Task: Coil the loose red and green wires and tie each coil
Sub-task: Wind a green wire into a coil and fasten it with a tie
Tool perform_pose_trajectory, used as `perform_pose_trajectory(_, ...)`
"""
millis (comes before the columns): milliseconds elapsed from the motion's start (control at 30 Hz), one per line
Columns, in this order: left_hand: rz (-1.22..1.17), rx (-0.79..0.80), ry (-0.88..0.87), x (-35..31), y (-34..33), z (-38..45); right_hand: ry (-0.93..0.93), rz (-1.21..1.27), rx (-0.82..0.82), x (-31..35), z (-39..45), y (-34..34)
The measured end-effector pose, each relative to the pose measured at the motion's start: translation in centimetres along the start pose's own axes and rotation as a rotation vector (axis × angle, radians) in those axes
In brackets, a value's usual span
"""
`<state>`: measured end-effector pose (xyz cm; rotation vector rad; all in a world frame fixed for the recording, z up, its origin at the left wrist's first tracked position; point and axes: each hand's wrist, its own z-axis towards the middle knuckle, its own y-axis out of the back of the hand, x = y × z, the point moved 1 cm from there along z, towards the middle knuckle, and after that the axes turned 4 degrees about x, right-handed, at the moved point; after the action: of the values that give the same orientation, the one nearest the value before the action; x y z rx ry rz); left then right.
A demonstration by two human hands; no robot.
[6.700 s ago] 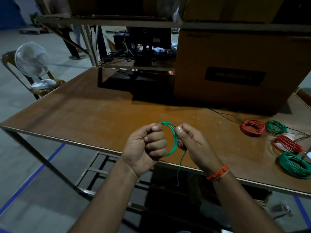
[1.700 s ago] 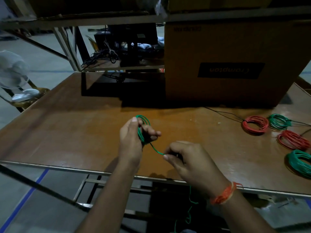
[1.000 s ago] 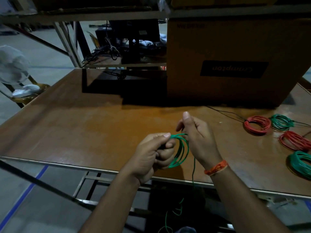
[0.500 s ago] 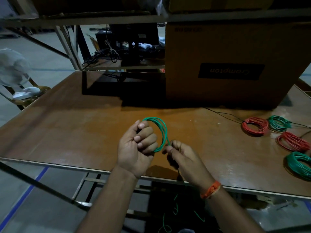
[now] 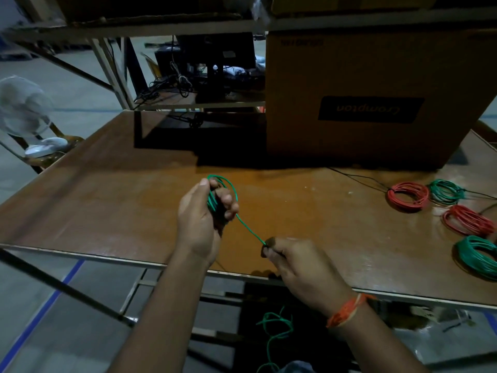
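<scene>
While my left hand (image 5: pixel 200 211) grips the small green coil (image 5: pixel 215 196) at frame centre, my right hand (image 5: pixel 290 255) pinches the taut green wire (image 5: pixel 248 229); it looks light and springy, so I'd hold close to the loops.

Dim and underexposed throughout, with murky colour and soft, slightly smeared detail across the frame, worst at the washed-out white fan (image 5: pixel 24 109) on the left edge. Brightest on the middle of the table (image 5: pixel 295 200), where a faint sheen from overhead light glints on the brown top, against a heavy black shadow cast at the foot of the cardboard box (image 5: pixel 376 84). Bowed by wide-angle distortion at the borders, bending the table's near edge.
</scene>
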<state>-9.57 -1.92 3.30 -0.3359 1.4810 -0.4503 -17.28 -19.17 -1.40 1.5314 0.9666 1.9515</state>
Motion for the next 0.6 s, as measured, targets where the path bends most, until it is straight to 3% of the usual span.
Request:
perform_pose_trajectory(100, 0.265, 0.069, -0.071, 0.8, -1.0, -1.0, 0.085, -0.19, 0.093, 1.6, 0.0, 1.1)
perform_pose_trajectory(167, 0.411, 0.164, -0.101, 1.9, -0.8, -1.5, 0.163, -0.242, 0.05, 3.2, -0.1, 2.2)
perform_pose_trajectory(300, 0.696, 0.303, -0.164, 2.7, -0.6, -2.7, 0.26, -0.127, -0.006, 5.1, 0.0, 5.1)
perform_pose_trajectory(433, 0.663, 0.486, -0.103, 2.0, -0.9, -3.4, 0.235, 0.149, 0.016, 4.4, 0.9, 6.7)
perform_pose_trajectory(600, 0.399, 0.586, 0.196, 1.3, -0.3, -3.3, 0.098, 0.496, -0.159, 1.3, 1.6, 7.0)
